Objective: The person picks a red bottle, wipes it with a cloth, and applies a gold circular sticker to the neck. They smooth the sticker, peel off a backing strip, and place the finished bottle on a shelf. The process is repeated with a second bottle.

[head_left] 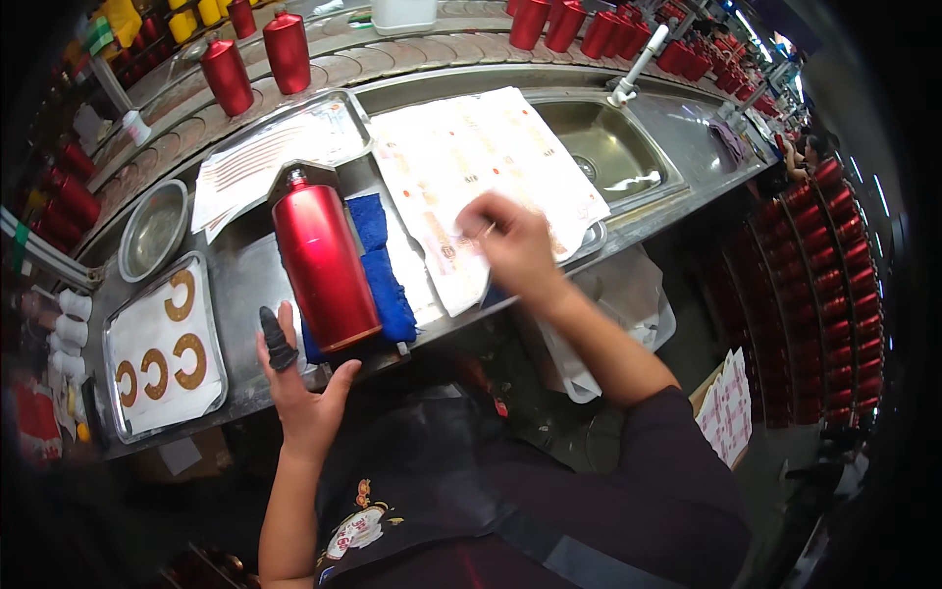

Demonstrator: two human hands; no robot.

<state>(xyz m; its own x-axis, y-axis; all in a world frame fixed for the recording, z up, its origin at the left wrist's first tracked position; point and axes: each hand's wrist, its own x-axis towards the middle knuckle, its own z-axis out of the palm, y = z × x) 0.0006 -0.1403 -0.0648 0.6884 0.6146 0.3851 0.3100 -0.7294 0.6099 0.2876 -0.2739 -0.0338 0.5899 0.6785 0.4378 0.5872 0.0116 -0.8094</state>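
At the left of the frame, a metal tray [218,334] carries 4 gold C-shaped pieces [201,359] laid apart on white paper, likely so each lifts off cleanly. Behind it, a metal bowl [130,247] sits out of the way. The left hand [306,417], lower left of centre, is spread wide with nothing visible in it, near the bottle's base; a black cover [278,346] wraps 1 finger, perhaps to protect it. Left of centre, the red bottle [324,260] lies neck toward the top edge on blue cloth [388,290], which probably guards its glossy finish. Printed sheets [422,147] lie flat at upper centre, seemingly for easy reach. Over them, the right hand [515,245] is curled and blurred; I cannot tell whether it holds anything
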